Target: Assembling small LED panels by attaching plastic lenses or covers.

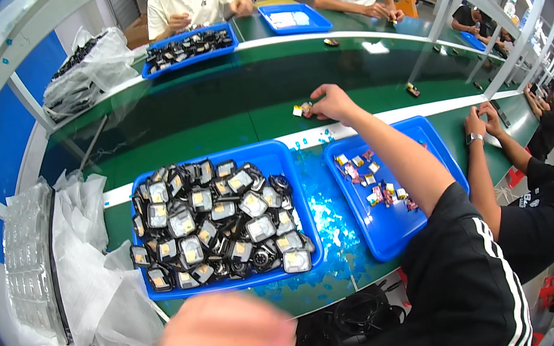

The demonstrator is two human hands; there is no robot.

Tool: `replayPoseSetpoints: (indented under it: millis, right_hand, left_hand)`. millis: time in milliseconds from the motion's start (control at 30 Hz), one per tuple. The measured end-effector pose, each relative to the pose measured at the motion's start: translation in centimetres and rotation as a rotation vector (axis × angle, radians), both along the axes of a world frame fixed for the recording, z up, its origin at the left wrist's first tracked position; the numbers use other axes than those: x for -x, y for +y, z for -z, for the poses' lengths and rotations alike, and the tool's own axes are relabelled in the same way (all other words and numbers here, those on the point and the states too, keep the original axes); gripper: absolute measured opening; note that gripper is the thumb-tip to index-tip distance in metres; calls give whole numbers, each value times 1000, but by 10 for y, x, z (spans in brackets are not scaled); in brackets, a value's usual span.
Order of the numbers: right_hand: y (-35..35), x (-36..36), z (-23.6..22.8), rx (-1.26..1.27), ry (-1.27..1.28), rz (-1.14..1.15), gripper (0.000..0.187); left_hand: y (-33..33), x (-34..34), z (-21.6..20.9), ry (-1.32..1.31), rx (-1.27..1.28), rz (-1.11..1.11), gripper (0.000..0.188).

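Observation:
My right hand (334, 104) reaches over the green conveyor belt (214, 122), its fingers pinched at a small electronic part (302, 110) with a yellow-and-white face and a reddish-brown piece. My left hand (225, 341), low in front and close to the camera, is smeared by motion; its fingers cannot be made out. Beyond it sits a blue tray (302, 204) heaped with black watch-like housings (220, 210) with silvery-grey faces. Under my right forearm lies a second blue tray (390, 231), holding several small parts (381, 194) in yellow, white and red.
Blue film scraps (333, 228) litter the bench between the trays. Plastic packaging (34, 268) stands at left. Across the belt, two people in white shirts work by a filled blue tray (189, 50) and another tray (295, 18). A co-worker (541, 215) sits close on my right.

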State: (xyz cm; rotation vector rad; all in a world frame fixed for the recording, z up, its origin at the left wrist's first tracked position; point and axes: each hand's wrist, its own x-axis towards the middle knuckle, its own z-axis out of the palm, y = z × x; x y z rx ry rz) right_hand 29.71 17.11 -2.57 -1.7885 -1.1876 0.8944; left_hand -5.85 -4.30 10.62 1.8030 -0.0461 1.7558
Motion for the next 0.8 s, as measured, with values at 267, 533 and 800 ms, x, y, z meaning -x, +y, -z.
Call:
replayPoseSetpoints:
  millis: [267,533,800]
  right_hand:
    - [-26,10,4,-201,-425,109,37]
    - [-84,152,-29,-425,-614,-724,31]
    - [-153,144,-80,-432,-74,-463,14]
  left_hand:
    - [-31,51,-65,145,-73,139,28]
    - [-39,31,-89,146,-208,3,29]
    - [59,-12,21,711,415,-534,57]
